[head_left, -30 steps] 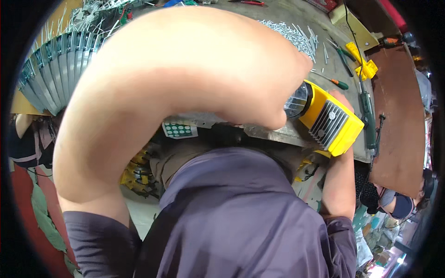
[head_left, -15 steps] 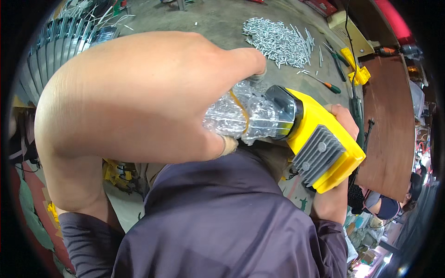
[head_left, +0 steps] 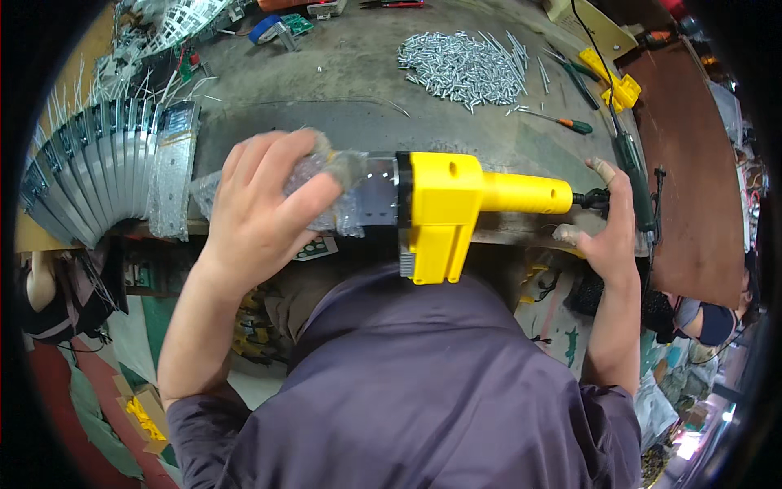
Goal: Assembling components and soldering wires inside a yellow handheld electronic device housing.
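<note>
My left hand (head_left: 265,204) is wrapped round the bubble wrap (head_left: 350,216) at the left end of a yellow handheld device (head_left: 444,212). Between the wrap and the yellow housing a clear plastic section (head_left: 380,191) shows. The device lies sideways above the bench's near edge, its yellow handle (head_left: 525,193) pointing right. A short black cable end (head_left: 590,199) sticks out of the handle. Near that end my right hand (head_left: 609,240) is open, thumb and fingers spread, with covers on the fingertips. The wrapped far end is partly hidden by my left hand.
A heap of small metal pins (head_left: 464,72) lies on the bench (head_left: 309,114). Right of it are a screwdriver (head_left: 580,127), pliers (head_left: 582,88), yellow plastic parts (head_left: 619,85) and a corded dark green tool (head_left: 634,179). Curved metal strips (head_left: 90,171) stand at left. A brown board (head_left: 692,179) borders the right.
The device has swung level and turned, so its heat sink faces away and its handle shows. My left hand has moved lower, away from the view. My right hand has let go of the handle.
</note>
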Demonstrator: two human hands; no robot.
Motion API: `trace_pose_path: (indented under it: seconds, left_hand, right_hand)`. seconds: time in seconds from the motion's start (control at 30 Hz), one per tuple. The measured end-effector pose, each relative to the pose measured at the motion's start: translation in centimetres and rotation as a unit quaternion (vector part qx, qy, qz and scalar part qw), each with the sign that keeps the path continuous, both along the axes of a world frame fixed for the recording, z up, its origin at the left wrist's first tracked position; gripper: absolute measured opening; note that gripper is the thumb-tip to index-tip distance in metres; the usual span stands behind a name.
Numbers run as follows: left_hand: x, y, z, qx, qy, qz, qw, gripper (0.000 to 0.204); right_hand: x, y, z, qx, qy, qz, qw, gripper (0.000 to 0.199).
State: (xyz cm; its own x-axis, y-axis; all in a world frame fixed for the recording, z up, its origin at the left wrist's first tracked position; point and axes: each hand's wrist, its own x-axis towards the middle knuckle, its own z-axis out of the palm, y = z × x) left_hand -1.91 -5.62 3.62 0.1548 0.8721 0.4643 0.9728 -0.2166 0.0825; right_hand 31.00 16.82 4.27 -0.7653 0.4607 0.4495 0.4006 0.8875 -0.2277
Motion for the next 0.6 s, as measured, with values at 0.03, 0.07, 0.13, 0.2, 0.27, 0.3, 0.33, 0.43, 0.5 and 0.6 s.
trace_pose_path:
  seconds: [0.03, 0.07, 0.13, 0.2, 0.27, 0.3, 0.33, 0.43, 0.5, 0.6]
  left_hand:
    - [-0.3, -0.4, -0.8, 0.044, 0.020, 0.003, 0.999, 0.061]
    - [-0.4, -0.6, -1.5, 0.087, 0.040, 0.007, 0.995, 0.055]
    - [-0.4, -1.3, -2.5, 0.084, 0.067, 0.013, 0.994, 0.053]
    - [-0.1, -2.6, -4.0, 0.128, -0.034, 0.036, 0.991, 0.054]
    - [0.6, -3.8, -5.1, 0.119, -0.070, 0.095, 0.986, 0.065]
    - [0.9, -4.6, -6.0, 0.135, -0.140, 0.106, 0.975, 0.067]
    - [1.1, -5.5, -6.7, 0.152, -0.208, 0.120, 0.959, 0.070]
    - [1.1, -8.4, -7.4, 0.119, -0.213, 0.165, 0.956, 0.069]
    - [0.8, -10.1, -6.9, 0.081, -0.192, 0.183, 0.961, 0.068]
    - [0.2, -13.0, -4.1, -0.160, -0.306, 0.301, 0.889, 0.075]
  right_hand:
    - [0.8, 0.6, -0.8, -0.062, -0.011, -0.027, 0.998, 0.080]
    - [1.6, 1.0, -1.3, -0.124, -0.022, -0.053, 0.991, 0.082]
    - [3.6, 1.8, -2.8, -0.065, -0.093, -0.084, 0.990, 0.080]
    - [5.0, 2.6, -3.7, -0.085, -0.010, -0.044, 0.995, 0.077]
    - [4.5, 2.3, -3.7, -0.205, 0.174, 0.025, 0.963, 0.074]
    - [3.8, 2.2, -2.9, -0.160, 0.179, 0.023, 0.970, 0.074]
    - [2.9, 2.1, -1.9, -0.113, 0.184, 0.022, 0.976, 0.073]
    - [-0.1, 1.3, 0.9, -0.073, 0.073, -0.085, 0.991, 0.060]
    - [-1.6, 0.3, 2.0, -0.070, 0.020, -0.105, 0.992, 0.056]
    - [-4.0, -2.6, 4.0, -0.080, -0.024, -0.032, 0.996, 0.040]
